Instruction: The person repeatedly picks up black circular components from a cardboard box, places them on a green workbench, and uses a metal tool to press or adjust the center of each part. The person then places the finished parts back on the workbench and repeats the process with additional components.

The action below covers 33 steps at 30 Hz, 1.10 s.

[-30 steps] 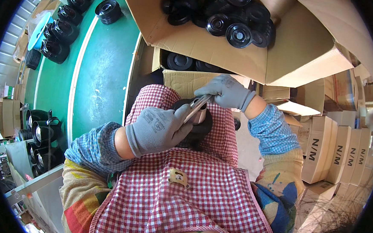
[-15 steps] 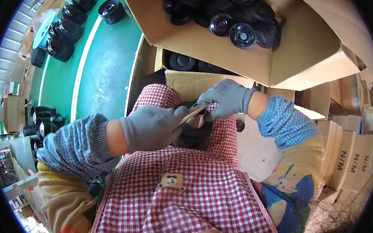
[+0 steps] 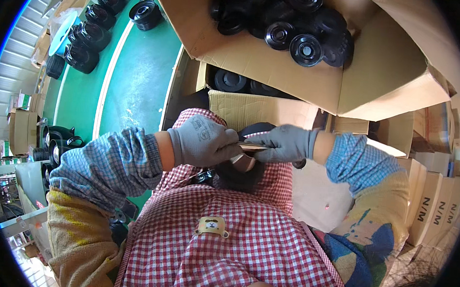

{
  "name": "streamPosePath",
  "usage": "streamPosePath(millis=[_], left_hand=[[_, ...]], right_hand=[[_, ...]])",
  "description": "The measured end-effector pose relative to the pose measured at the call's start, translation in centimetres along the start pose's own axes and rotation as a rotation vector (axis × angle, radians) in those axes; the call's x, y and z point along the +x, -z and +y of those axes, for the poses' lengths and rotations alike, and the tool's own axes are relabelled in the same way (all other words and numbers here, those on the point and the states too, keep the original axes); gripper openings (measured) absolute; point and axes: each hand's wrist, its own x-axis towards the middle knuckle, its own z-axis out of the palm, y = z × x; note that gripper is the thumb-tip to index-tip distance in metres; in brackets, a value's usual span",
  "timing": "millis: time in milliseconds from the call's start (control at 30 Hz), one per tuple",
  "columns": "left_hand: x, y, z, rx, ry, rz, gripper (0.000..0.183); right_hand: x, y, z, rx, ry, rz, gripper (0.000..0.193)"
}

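Both my hands wear grey gloves and meet above my lap. My left hand [image 3: 206, 141] is closed on one end of a thin, flat, metallic-looking bar [image 3: 251, 146]. The fingers of my right hand [image 3: 288, 143] close on the other end. Below the bar, a dark round piece [image 3: 238, 180] rests on my red checked apron [image 3: 230, 222], between my legs. A shiny metal part [image 3: 243, 163] shows at its top. My fingers hide much of the bar, and where it touches the dark piece I cannot tell.
A large open cardboard box [image 3: 266, 67] with several black round lids [image 3: 306, 50] stands ahead. Below it, a smaller box [image 3: 264, 107] holds more black round pieces. On the left green table [image 3: 136, 80] are black pots [image 3: 92, 34]. Flat cartons [image 3: 426, 208] stand at right.
The bar has turned from slanting to nearly level. My left hand has risen and my right hand has come down a little; both still grip it. The whole view has shifted slightly.
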Motion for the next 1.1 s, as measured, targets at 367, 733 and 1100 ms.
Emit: streamPosePath(millis=[367, 733, 1100], left_hand=[[8.3, -4.0, -10.4, -0.315, -0.029, -0.010, 0.027], [1.2, -0.8, -2.5, -0.084, -0.587, 0.837, 0.030], [3.8, -7.2, 2.3, -0.073, -0.553, 0.509, 0.023]], right_hand=[[1.7, -6.8, -2.5, 0.106, 0.505, 0.565, 0.073], [3.3, -5.6, -4.4, 1.002, 0.409, 0.574, 0.112], [11.5, -1.6, 5.3, 0.175, 0.559, 0.625, 0.051]])
